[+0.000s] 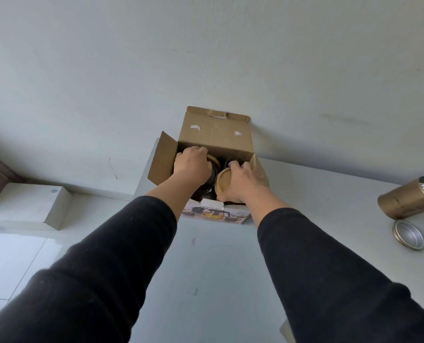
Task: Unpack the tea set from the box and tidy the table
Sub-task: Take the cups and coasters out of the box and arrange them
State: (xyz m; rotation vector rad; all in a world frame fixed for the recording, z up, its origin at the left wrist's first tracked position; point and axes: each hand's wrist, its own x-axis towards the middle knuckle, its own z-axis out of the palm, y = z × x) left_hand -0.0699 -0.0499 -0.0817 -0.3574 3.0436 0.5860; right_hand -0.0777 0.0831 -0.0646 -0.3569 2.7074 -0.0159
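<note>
Black sleeves fill the foreground, both arms stretched forward over the table (206,268) into the open cardboard box (215,134) that stands at its far edge against the wall. Her right hand (245,181) curls around a round bamboo disc (224,188), thumb at its near edge and fingertips hooked over its far rim; it sits tilted at the box mouth, right under the palm. The left hand (193,164) reaches deeper, fingers bent down around what looks like a dark glass pot topped by another wooden rim (212,159), though the grip itself is hidden. So the tea pieces lie directly below both hands, and lifting straight up seems the natural move. Off right lie a gold tin (406,201) on its side and its lid (408,235).
</note>
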